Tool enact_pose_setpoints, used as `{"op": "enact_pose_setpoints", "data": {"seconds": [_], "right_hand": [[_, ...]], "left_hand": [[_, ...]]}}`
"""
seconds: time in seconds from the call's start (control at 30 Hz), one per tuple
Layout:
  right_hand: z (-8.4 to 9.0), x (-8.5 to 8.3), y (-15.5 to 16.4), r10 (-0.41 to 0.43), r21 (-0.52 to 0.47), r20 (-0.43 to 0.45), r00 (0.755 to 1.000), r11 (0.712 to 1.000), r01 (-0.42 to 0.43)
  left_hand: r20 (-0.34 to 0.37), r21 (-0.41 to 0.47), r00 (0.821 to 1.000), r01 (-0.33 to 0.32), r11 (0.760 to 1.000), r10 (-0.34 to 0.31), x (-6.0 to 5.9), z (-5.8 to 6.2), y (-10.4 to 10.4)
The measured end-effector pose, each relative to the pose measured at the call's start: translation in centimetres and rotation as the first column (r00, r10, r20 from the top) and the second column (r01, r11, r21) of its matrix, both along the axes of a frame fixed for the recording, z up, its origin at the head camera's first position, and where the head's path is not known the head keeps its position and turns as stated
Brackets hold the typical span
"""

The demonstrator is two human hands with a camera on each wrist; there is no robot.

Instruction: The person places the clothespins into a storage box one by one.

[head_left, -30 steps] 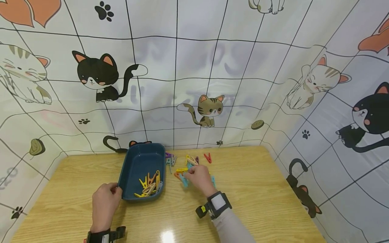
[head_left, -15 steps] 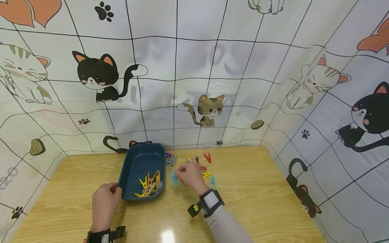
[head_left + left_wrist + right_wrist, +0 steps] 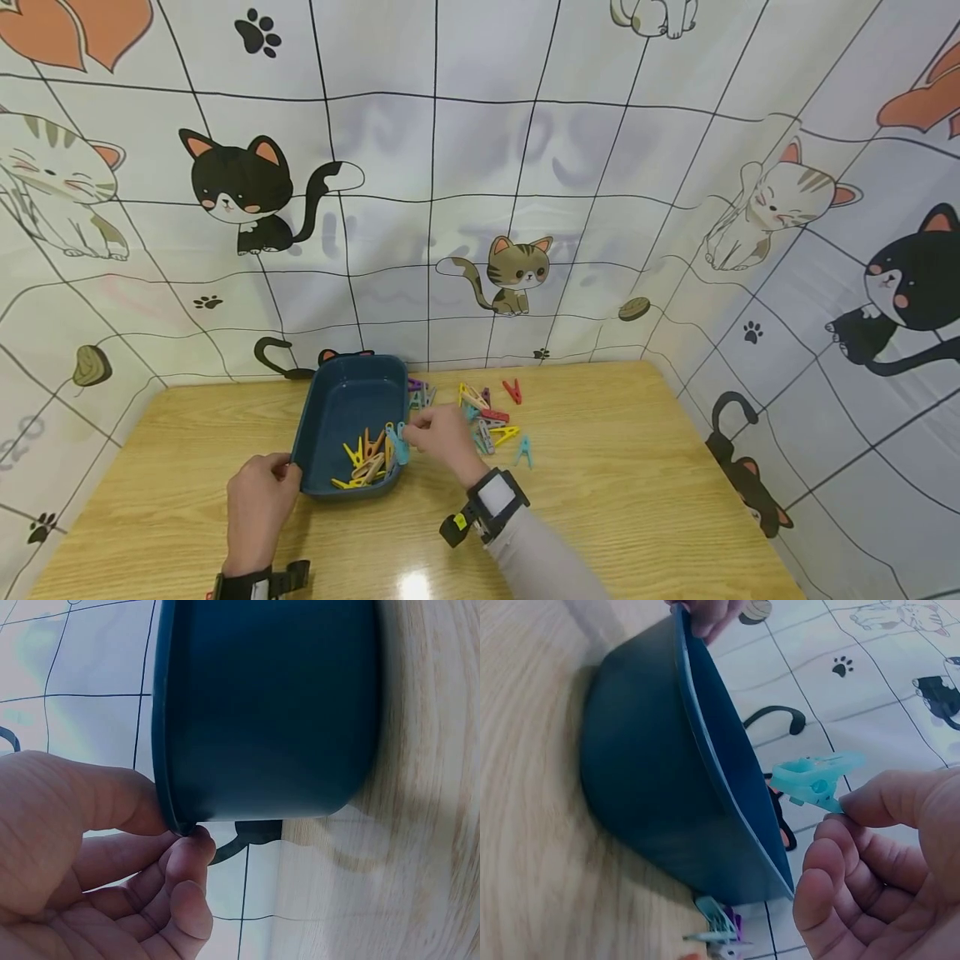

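A dark blue tray (image 3: 330, 398) stands on the wooden table (image 3: 615, 492) and holds several yellow and orange clothespins (image 3: 366, 458). My left hand (image 3: 258, 500) grips the tray's near left rim (image 3: 176, 825). My right hand (image 3: 442, 435) pinches a light blue clothespin (image 3: 397, 442) at the tray's right rim; the right wrist view shows that clothespin (image 3: 814, 778) held just over the tray's edge (image 3: 727, 795). Loose clothespins (image 3: 487, 417) of several colours lie right of the tray.
A cat-patterned cloth (image 3: 525, 167) walls the table on three sides. A red clothespin (image 3: 513, 390) and a light blue one (image 3: 524, 451) lie apart from the pile. A purple clothespin (image 3: 721, 930) lies by the tray's far end.
My right hand picked a light blue clothespin from the pile and carried it left to the tray's right rim. My left hand stayed on the tray.
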State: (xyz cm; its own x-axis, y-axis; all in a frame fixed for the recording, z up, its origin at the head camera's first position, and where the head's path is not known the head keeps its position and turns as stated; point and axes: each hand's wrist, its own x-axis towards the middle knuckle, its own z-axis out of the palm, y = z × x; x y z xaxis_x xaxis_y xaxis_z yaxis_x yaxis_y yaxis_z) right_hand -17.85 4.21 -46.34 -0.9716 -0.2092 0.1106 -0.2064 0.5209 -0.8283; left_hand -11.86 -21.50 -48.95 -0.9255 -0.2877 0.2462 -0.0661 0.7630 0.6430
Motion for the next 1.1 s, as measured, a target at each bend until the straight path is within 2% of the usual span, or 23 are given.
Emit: {"op": "enact_pose_setpoints", "data": {"seconds": [0.33, 0.57, 0.77, 1.1], "right_hand": [[-0.1, 0.1, -2.2, 0.032, 0.048, -0.045, 0.998, 0.998, -0.03], [0.1, 0.0, -3.6, 0.036, 0.084, -0.003, 0.999, 0.996, -0.036], [0.0, 0.0, -4.9, 0.053, 0.146, -0.03, 0.998, 0.988, -0.048], [-0.6, 0.0, -5.8, 0.083, 0.178, -0.044, 0.996, 0.981, -0.074]], "left_hand": [[0.004, 0.001, 1.0, 0.003, 1.0, -0.003, 0.0, 0.1, 0.1], [0.015, 0.008, 1.0, 0.001, 1.0, -0.001, 0.0, 0.3, 0.2], [0.012, 0.0, 1.0, -0.004, 1.0, 0.004, 0.0, 0.2, 0.2], [0.016, 0.0, 1.0, -0.005, 1.0, 0.005, 0.0, 0.2, 0.2]]}}
